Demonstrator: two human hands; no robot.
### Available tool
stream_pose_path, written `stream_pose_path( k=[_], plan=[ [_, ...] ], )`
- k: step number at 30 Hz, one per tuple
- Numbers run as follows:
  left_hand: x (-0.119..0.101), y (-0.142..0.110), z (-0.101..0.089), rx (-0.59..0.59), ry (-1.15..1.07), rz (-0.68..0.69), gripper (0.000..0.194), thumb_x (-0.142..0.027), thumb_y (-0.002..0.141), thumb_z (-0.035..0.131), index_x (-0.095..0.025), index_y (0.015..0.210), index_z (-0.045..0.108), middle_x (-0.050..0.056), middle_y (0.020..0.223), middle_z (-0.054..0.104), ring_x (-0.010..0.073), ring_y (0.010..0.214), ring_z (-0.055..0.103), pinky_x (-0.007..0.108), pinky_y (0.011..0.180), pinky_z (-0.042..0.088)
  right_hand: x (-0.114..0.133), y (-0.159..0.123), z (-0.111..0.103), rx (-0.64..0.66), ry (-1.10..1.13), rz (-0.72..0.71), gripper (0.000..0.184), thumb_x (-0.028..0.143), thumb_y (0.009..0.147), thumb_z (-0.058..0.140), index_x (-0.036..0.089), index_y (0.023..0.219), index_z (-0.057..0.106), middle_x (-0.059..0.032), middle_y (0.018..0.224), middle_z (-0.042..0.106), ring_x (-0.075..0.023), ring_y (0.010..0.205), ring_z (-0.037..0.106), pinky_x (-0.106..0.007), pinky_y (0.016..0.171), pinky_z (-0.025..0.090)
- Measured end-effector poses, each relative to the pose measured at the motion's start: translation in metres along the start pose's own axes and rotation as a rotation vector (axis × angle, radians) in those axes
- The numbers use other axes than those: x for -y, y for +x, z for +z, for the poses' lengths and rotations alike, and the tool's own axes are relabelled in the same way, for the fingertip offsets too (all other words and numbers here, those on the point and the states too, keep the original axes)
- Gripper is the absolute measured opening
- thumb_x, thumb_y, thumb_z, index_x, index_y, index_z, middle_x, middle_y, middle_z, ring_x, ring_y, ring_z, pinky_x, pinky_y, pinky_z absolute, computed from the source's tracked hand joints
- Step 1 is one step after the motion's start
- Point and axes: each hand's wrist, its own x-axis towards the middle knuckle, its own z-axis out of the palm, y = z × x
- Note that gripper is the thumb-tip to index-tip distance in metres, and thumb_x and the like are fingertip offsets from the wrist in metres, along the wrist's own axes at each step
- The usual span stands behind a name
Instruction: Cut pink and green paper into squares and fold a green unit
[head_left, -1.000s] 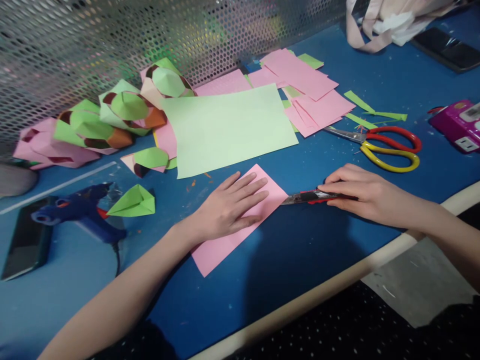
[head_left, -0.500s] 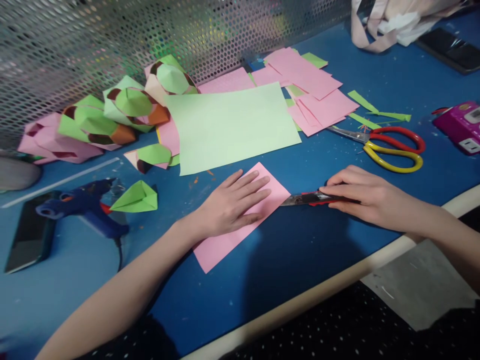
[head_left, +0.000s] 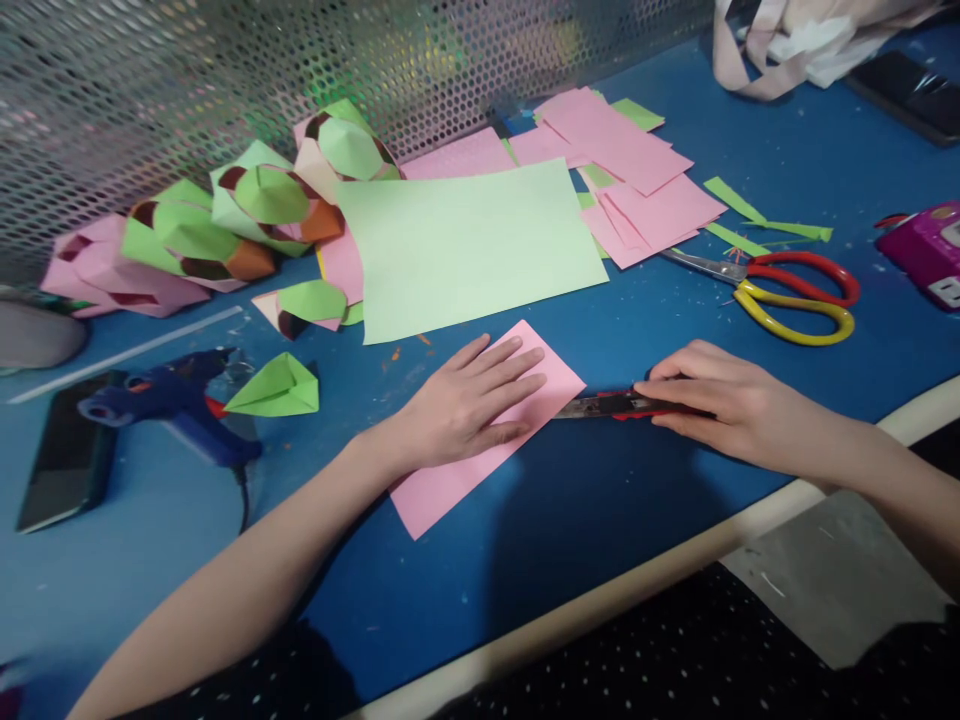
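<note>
My left hand [head_left: 472, 405] lies flat, fingers spread, on a pink sheet of paper [head_left: 426, 505] that rests slantwise on the blue table. My right hand [head_left: 720, 400] is closed round a utility knife [head_left: 619, 403] with a red and black handle. The knife's blade points left and meets the lower right edge of the pink paper, near its right corner. Whether the blade is under the paper or between folded layers I cannot tell. Just beyond my left hand lies a large pale green sheet [head_left: 480, 250].
Scissors [head_left: 799, 295] and pink sheets [head_left: 615, 140] lie at the back right. Folded paper shapes [head_left: 187, 225] line the mesh panel [head_left: 225, 80]. A blue glue gun [head_left: 180, 405], a phone [head_left: 67, 455] and a green folded piece [head_left: 281, 388] are at left, a purple device [head_left: 922, 250] far right.
The knife and my right hand have shifted slightly left and down along the paper's edge. My left hand keeps its place on the pink paper. The whole view has moved a little.
</note>
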Motion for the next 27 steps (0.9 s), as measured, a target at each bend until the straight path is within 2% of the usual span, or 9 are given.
stream_pose_path(
  k=[22, 27],
  plan=[
    [-0.003, 0.001, -0.002, 0.022, 0.005, -0.032, 0.058, -0.034, 0.1, 0.055, -0.02, 0.153, 0.035, 0.013, 0.156, 0.042, 0.0287, 0.15, 0.031, 0.053, 0.122, 0.025, 0.01, 0.004, 0.007, 0.014, -0.073, -0.017, 0.03, 0.022, 0.098, 0.054, 0.013, 0.123, 0.066, -0.0128, 0.106, 0.065, -0.0224, 0.094, 0.057, -0.037, 0.079, 0.051],
    [-0.003, 0.001, -0.003, 0.045, -0.009, -0.04, 0.054, -0.032, 0.101, 0.053, -0.021, 0.151, 0.039, 0.013, 0.158, 0.04, 0.0283, 0.151, 0.028, 0.052, 0.123, 0.023, 0.012, 0.004, 0.009, 0.012, -0.071, -0.02, 0.03, 0.021, 0.097, 0.055, 0.011, 0.123, 0.066, -0.014, 0.107, 0.064, -0.0227, 0.095, 0.057, -0.037, 0.08, 0.051]
  ],
)
